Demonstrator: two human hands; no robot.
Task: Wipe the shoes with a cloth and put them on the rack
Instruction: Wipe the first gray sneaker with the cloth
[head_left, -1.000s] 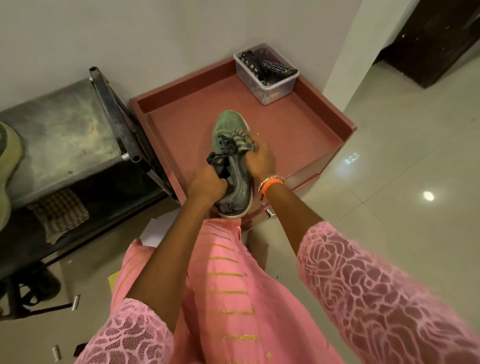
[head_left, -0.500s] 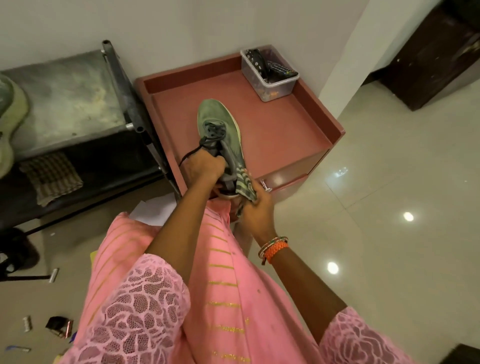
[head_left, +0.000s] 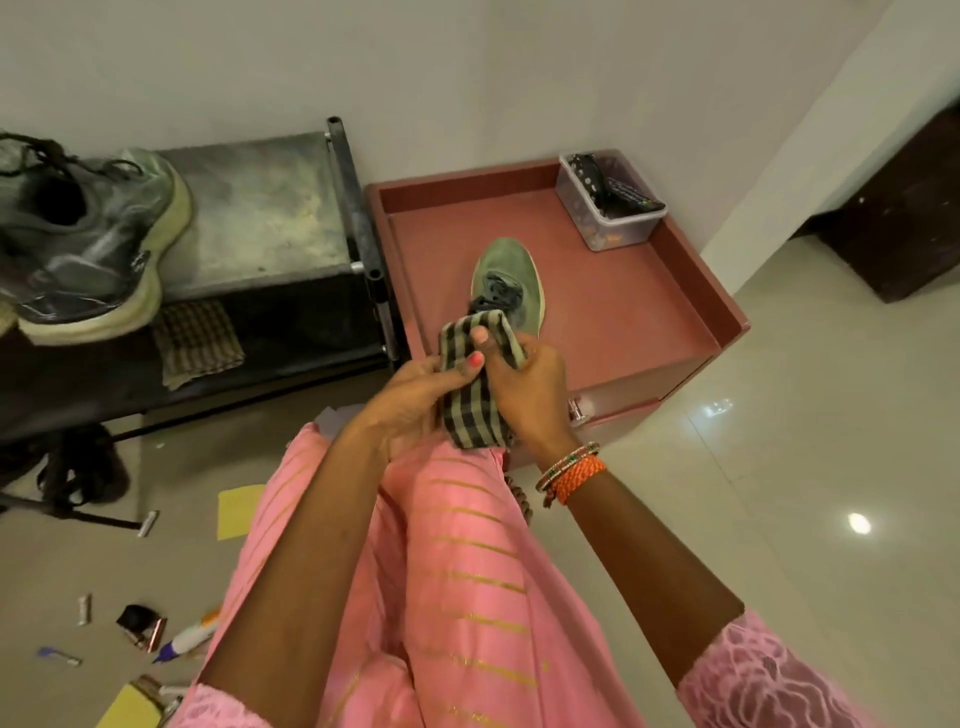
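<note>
Head view: both the left hand (head_left: 410, 402) and right hand (head_left: 530, 397) grip the striped cloth (head_left: 475, 382) above the green shoe (head_left: 511, 286) on the red cabinet top (head_left: 623, 306); racking apparently remains, one grey shoe (head_left: 88, 239) already on the rack (head_left: 260, 218).
</note>
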